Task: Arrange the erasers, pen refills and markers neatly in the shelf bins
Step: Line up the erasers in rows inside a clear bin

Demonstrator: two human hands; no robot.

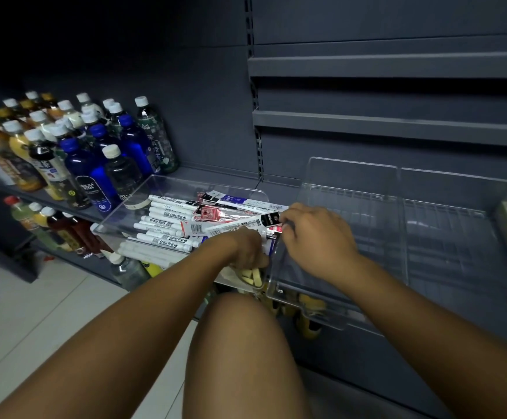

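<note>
Bottles [73, 146] crowd shelf left of clear bin [131, 204]; white markers [167, 220], refill packs [240, 220] jumbled. Right hand [315, 237] fingers pinch one pack; left hand [243, 249] grip unclear.

Dark grey shelf [225, 176], drink bottles [95, 152]; clear bins [397, 237] side by side

markers [167, 220] – white, lying side by side, left part of clear bin [119, 217] | pen refills [240, 220] – packaged, heaped at right | erasers [253, 276] – pale, near corner, partly hidden
</note>
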